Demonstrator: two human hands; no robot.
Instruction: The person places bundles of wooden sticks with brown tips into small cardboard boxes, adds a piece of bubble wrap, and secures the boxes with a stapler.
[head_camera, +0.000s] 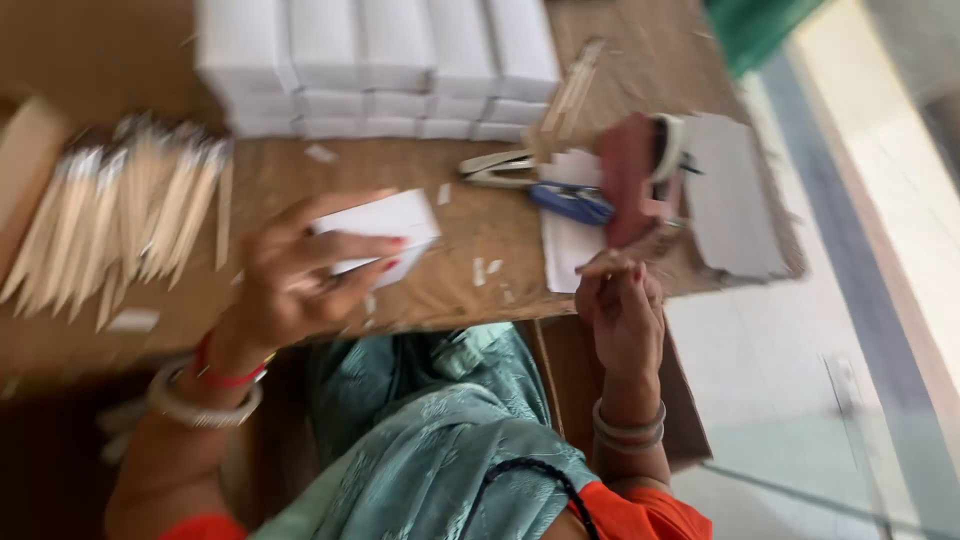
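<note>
Small white box (385, 235) is clasped in the left hand (300, 275) above the brown table (300, 170), right hand (622, 305) pinched shut at the table edge, what it holds unclear, by a blue stapler (570, 203), white box stacks (375, 65) and wooden sticks (120, 215) behind.

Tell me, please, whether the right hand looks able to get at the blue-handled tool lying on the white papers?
Probably yes: the right hand hovers at the table edge just below the blue-handled tool, with only flat white papers between them.
</note>
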